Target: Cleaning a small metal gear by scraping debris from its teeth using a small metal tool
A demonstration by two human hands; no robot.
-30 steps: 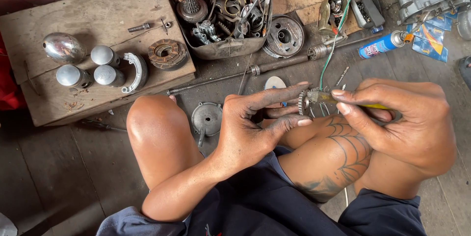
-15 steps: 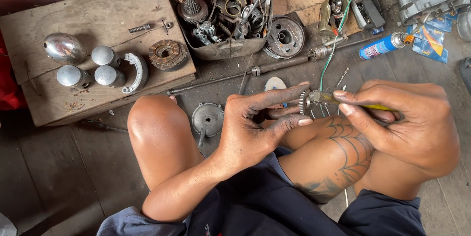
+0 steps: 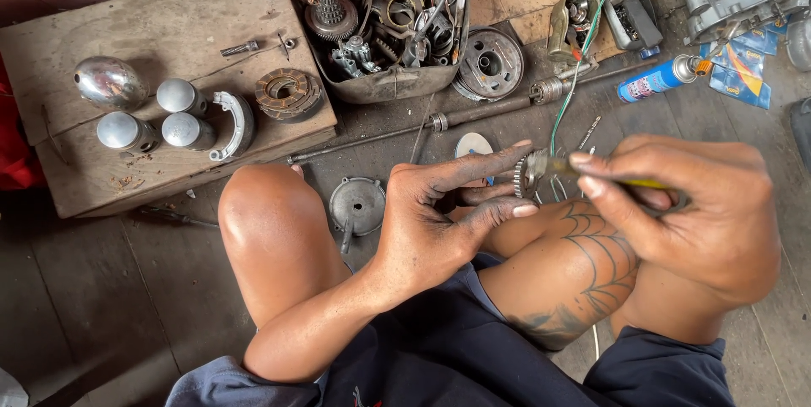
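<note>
My left hand (image 3: 439, 213), grimy with grease, pinches a small round toothed metal part (image 3: 530, 175) between forefinger and lower fingers, above my knees. A green wire (image 3: 583, 43) runs up from the part toward the back. My right hand (image 3: 693, 213) grips a thin yellow-handled tool (image 3: 629, 182), its tip against the part. Both hands hover over my crossed bare legs; the tool's handle end is hidden in my fist.
A metal tray (image 3: 384, 86) of gears and engine parts stands at the back. A wooden board (image 3: 152, 35) on the left carries shiny pistons, a brake shoe and a clutch ring. A long shaft (image 3: 473, 115), a round cover (image 3: 356, 204), a spray can (image 3: 659, 79) lie on the floor.
Both hands have stayed close together on the part; the right hand has shifted slightly with the tool. Nothing else has moved.
</note>
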